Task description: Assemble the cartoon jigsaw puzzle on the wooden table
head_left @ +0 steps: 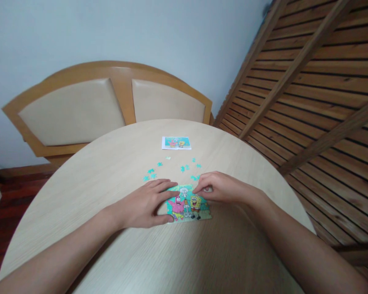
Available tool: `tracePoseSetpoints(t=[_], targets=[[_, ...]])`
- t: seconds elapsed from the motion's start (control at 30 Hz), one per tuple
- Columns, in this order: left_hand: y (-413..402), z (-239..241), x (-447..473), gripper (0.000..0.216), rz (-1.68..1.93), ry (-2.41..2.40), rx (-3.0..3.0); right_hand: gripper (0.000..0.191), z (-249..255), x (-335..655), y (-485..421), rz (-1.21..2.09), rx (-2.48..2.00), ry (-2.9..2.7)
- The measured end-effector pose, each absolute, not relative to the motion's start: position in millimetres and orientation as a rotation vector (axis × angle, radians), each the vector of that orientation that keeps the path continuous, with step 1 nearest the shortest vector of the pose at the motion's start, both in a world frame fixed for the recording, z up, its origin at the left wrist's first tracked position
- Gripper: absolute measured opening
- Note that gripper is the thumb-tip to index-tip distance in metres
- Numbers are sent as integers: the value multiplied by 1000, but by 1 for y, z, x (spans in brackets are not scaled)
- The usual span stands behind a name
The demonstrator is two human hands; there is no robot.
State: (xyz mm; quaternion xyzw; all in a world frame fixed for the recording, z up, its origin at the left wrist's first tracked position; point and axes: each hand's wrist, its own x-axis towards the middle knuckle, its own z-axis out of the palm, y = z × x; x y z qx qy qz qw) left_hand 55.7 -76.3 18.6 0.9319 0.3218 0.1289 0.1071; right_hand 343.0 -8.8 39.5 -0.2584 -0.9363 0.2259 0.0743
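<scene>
A partly assembled jigsaw puzzle [187,208] with cartoon characters on a teal background lies flat on the table before me. My left hand [147,203] rests with its fingers spread along the puzzle's left side, thumb at the lower left corner and fingertips on the upper left part. At the upper right edge, my right hand [216,187] has thumb and index finger pinched together on a puzzle piece mostly hidden by the fingertips. Loose teal puzzle pieces [151,171] lie scattered beyond the puzzle, some close to my right hand's knuckles.
Farther back on the round wooden table [110,151] lies a small picture sheet [177,142] showing similar characters. A lighter loose piece [168,158] sits just in front of it. A padded chair [76,110] stands behind the table, and a slatted wooden screen [309,81] rises at right.
</scene>
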Motion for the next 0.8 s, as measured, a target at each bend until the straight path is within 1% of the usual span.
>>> tracePoseSetpoints(t=[0.07,0.17,0.3,0.43,0.57,0.63,0.7,0.8], targets=[[-77,20,56,61,369,943,2749,22,41,347,-6,664,-867,-2735],[-76,21,56,59,367,935,2754,21,39,358,3,524,-1123,-2538],[-72,23,51,50,428,919,2727,21,35,378,20,331,-1309,-2446],[-63,24,40,42,493,1116,2734,30,22,388,31,250,-1241,-2421],[-56,26,30,37,505,1487,2680,47,3,377,35,174,-1121,-2445],[-55,27,28,35,475,1613,2622,53,-6,367,36,200,-1109,-2493],[-55,30,28,34,448,1706,2553,56,-12,358,37,234,-1147,-2548],[-56,32,29,33,426,1807,2475,54,-15,353,38,268,-1215,-2607]])
